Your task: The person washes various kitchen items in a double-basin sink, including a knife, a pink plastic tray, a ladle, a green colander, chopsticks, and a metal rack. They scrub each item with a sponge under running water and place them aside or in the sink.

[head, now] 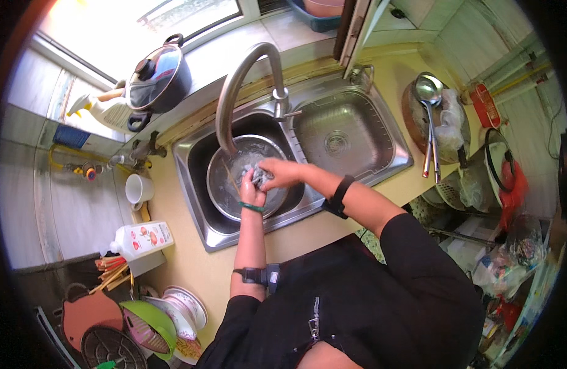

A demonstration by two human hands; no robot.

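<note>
Both my hands meet over a round metal basin (pixel 214 193) in the left bowl of a double steel sink. My left hand (pixel 252 191), with a green bangle at its wrist, and my right hand (pixel 279 173) are closed around a wadded grey cloth (pixel 260 177). Water with light froth lies in the basin under them. A thin stick-like thing (pixel 231 175) leans inside the basin beside my left hand. The curved spout of the faucet (pixel 223 106) ends just above the basin, near the cloth.
Right of the basin is the other sink bowl (pixel 352 133). A lidded pot (pixel 159 83) stands on the sill. At left are a white mug (pixel 139 189) and a plastic bottle (pixel 145 237). Metal ladles (pixel 429 106) lie on a round board at right. Bowls and a green colander (pixel 159 323) sit lower left.
</note>
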